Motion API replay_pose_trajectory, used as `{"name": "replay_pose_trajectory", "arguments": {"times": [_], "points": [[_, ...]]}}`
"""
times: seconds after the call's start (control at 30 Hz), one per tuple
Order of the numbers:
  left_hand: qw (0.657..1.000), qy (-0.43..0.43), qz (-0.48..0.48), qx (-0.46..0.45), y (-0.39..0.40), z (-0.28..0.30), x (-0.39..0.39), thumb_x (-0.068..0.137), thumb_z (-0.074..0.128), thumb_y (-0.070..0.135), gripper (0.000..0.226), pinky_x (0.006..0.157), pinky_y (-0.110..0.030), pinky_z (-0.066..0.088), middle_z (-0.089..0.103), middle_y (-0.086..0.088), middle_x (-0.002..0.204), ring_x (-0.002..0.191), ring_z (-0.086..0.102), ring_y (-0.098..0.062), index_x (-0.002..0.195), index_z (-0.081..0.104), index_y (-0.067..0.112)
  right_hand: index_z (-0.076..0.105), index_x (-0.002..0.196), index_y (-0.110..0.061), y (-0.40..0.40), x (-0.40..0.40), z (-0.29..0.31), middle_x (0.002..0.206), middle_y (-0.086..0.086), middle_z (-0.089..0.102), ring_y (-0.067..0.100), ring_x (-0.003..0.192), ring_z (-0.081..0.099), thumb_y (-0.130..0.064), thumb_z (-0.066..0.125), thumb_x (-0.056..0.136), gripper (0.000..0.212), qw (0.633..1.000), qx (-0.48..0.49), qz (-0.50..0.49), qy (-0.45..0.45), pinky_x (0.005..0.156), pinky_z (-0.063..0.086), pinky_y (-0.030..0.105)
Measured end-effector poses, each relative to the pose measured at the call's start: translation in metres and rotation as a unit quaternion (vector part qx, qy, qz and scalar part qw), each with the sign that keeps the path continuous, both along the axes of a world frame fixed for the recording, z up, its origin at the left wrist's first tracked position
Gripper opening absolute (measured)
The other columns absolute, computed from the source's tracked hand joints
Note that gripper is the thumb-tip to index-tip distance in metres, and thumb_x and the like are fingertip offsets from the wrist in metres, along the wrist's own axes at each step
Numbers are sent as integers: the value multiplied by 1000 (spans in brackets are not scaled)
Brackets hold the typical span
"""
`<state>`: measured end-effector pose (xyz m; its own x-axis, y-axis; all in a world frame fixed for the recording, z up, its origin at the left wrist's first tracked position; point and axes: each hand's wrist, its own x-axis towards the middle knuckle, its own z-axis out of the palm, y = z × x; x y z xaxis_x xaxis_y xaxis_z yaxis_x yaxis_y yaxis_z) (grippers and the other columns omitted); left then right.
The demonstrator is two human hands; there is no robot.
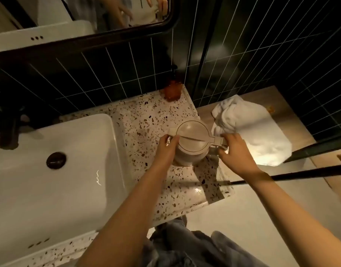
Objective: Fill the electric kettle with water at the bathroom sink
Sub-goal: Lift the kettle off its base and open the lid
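Note:
A beige electric kettle (191, 140) stands upright with its lid closed on the speckled terrazzo counter (146, 120), right of the white sink basin (56, 166). My left hand (165, 148) wraps the kettle's left side near the spout. On the kettle's right side, my right hand (234, 149) grips the handle. A dark tap (8, 130) stands at the basin's back left, and a dark drain (56, 160) sits in the basin floor. No water is running.
An amber bottle (172, 91) stands at the counter's back right corner against dark green tiles. A crumpled white towel (250, 130) lies on a wooden shelf to the right. A black rail (300, 173) runs below my right wrist. A mirror (79, 14) hangs above.

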<state>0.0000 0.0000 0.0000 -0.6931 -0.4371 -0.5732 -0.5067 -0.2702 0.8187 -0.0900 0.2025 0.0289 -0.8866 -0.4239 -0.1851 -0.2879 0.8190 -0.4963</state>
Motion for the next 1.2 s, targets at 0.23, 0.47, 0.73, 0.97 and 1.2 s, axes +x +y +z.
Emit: {"name": "replay_pose_trajectory", "arguments": {"times": [0.23, 0.47, 0.73, 0.97, 1.2], "points": [[988, 29, 87, 122, 7, -3, -10, 90, 65, 37, 30, 66, -22, 49, 60, 8, 129, 116, 54, -14, 119, 61, 37, 68, 112, -9, -6, -17, -9, 104, 13, 73, 27, 91, 63, -18, 72, 80, 33, 998, -42, -7, -52, 58, 35, 5], [961, 65, 158, 218, 17, -1, -17, 89, 67, 11, 28, 101, -53, 44, 67, 9, 113, 109, 57, -16, 111, 67, 28, 69, 97, -9, -1, -24, -13, 72, -2, 60, 22, 71, 59, -25, 75, 79, 24, 997, -18, 16, -80, 54, 37, 2], [946, 76, 198, 247, 17, 12, -10, 87, 68, 8, 25, 88, -43, 53, 77, 5, 103, 107, 63, -20, 106, 72, 24, 71, 105, -17, 5, -17, -1, 81, 7, 74, 20, 74, 65, -27, 75, 80, 27, 992, -64, 36, -104, 60, 42, 16], [939, 152, 223, 212, 7, 41, 12, 83, 70, 8, 21, 69, -24, 57, 78, -1, 99, 92, 72, -14, 103, 74, 12, 72, 88, -3, -3, 1, 46, 84, 25, 72, 23, 70, 70, -6, 76, 77, 12, 923, -272, -9, -272, 63, 58, 28], [936, 191, 249, 158, -10, 79, 51, 71, 76, 19, 16, 72, -26, 57, 77, -2, 95, 91, 71, -17, 88, 75, 19, 75, 106, -12, -29, 20, 64, 110, 6, 76, 16, 96, 72, -8, 77, 77, 30, 885, -319, 38, -337, 72, 57, 21]]}}
